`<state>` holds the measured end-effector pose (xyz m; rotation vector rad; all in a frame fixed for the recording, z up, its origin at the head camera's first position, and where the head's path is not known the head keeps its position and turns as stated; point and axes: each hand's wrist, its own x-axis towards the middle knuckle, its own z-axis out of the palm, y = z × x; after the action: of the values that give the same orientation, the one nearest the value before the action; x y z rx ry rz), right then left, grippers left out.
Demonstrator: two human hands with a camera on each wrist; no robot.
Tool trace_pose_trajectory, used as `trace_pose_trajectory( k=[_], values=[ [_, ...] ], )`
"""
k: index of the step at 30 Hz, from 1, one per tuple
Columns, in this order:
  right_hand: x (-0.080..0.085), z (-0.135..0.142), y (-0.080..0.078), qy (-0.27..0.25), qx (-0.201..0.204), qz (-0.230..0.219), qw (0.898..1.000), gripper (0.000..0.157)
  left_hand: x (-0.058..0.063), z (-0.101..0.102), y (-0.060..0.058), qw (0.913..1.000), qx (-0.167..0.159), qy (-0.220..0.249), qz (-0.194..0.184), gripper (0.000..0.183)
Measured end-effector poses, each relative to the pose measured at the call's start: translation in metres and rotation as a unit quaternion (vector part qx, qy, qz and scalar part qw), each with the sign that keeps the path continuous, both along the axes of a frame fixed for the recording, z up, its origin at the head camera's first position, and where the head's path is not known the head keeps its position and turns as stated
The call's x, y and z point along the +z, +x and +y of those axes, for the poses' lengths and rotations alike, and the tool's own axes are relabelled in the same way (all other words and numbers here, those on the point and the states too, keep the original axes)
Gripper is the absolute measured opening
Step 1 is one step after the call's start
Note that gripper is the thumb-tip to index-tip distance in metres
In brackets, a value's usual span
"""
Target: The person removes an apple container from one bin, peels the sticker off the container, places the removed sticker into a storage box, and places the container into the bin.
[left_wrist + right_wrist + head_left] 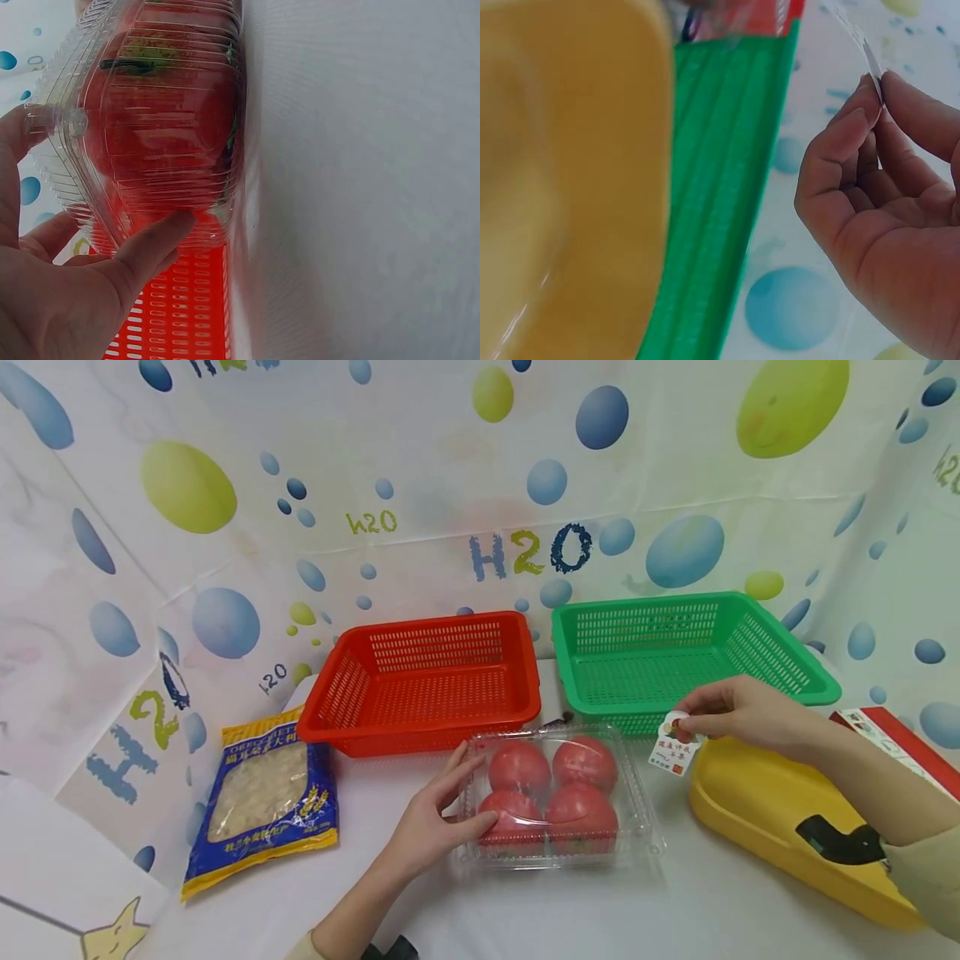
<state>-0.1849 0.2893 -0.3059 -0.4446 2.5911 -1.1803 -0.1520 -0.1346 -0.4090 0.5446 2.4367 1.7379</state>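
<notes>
A clear plastic clamshell box [637, 810] of several tomatoes [581, 814] sits on the white-covered table. My left hand [435, 814] holds its left side, thumb over the lid edge and fingers spread along the side; the left wrist view shows this hand [82, 285] against the ridged plastic, a green stem inside. To the right, my right hand [727, 714] pinches a small white printed card [672, 753] between thumb and fingertips. In the right wrist view the card is edge-on above the hand [889, 195].
A red basket [420, 739] and a green basket [622, 722] stand behind the box. At right lie a yellow tub [772, 827] and a red-and-white box [911, 743]. A blue-and-yellow pasta bag [262, 793] lies at left. A patterned curtain [442, 460] hangs behind.
</notes>
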Motion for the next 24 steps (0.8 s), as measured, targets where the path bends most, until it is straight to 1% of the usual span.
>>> trace_pose_trajectory(
  k=[6,9,11,15,21,24],
  values=[
    [-0.014,0.032,0.002,0.004,-0.015,-0.003,1.0,0.028,0.0,0.0,0.001,1.0,0.001,0.001,-0.001,0.069],
    [-0.021,0.047,0.003,0.014,-0.025,-0.014,0.999,0.029,0.0,0.0,0.0,1.0,0.001,0.0,-0.001,0.068],
    [-0.025,0.056,0.003,0.02,-0.024,-0.022,0.999,0.029,0.0,0.0,0.001,1.0,0.001,0.001,-0.001,0.068],
    [-0.034,0.069,0.003,0.02,-0.017,-0.042,0.999,0.029,0.001,0.0,0.001,1.0,0.002,0.002,-0.008,0.07],
    [-0.046,0.077,0.0,0.0,-0.004,-0.082,0.997,0.028,0.002,0.001,0.001,1.0,0.001,-0.001,-0.009,0.071],
    [-0.053,0.079,-0.002,0.004,0.014,-0.08,0.997,0.028,0.003,0.001,0.002,0.9999,0.004,-0.006,-0.008,0.071]
  ],
)
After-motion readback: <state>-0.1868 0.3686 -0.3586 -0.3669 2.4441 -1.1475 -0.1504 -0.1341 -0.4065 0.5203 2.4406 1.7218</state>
